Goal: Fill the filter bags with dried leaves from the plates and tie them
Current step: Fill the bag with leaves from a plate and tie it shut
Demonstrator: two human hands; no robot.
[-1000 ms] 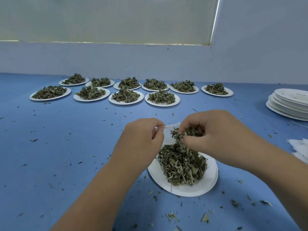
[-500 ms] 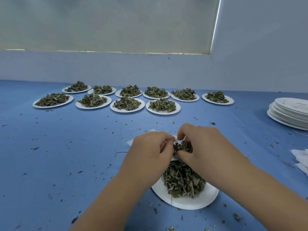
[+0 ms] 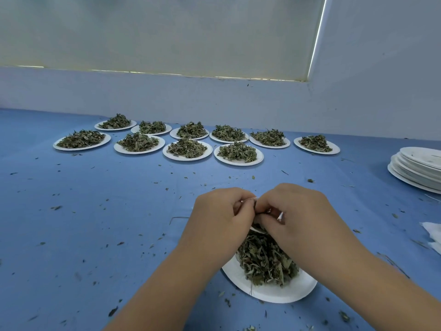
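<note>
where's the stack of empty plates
Head view: the stack of empty plates sits at the right edge of the blue table, right of the rightmost leaf plate.

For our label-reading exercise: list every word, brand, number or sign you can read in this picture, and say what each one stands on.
None: no word, number or sign can be read in this view.
The plates of dried leaves, the stack of empty plates, the blue table and the filter bag pinched by the left hand and right hand all look unprinted.
</note>
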